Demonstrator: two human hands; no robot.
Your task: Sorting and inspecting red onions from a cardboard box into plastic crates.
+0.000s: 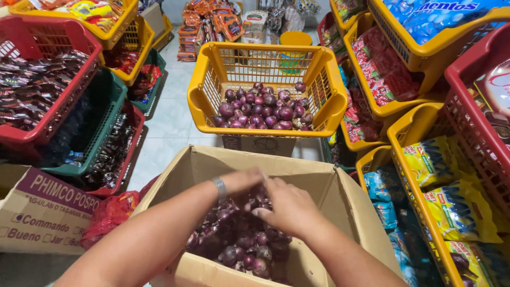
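Red onions [234,242] in the cardboard box [340,196].
My left hand [241,180] and right hand [287,207] are clutching onions mid-box, clearing its walls.

Your hands meet inside the cardboard box [340,196] right below you, left hand [241,180] at 11 o'clock of the right hand [289,207], both on the onions [239,242]. At 12 o'clock, behind the box, sits a basket [319,69] holding more onions [263,109]. Candy baskets [419,175] stack at 3 o'clock, sachet baskets [79,79] at 9.
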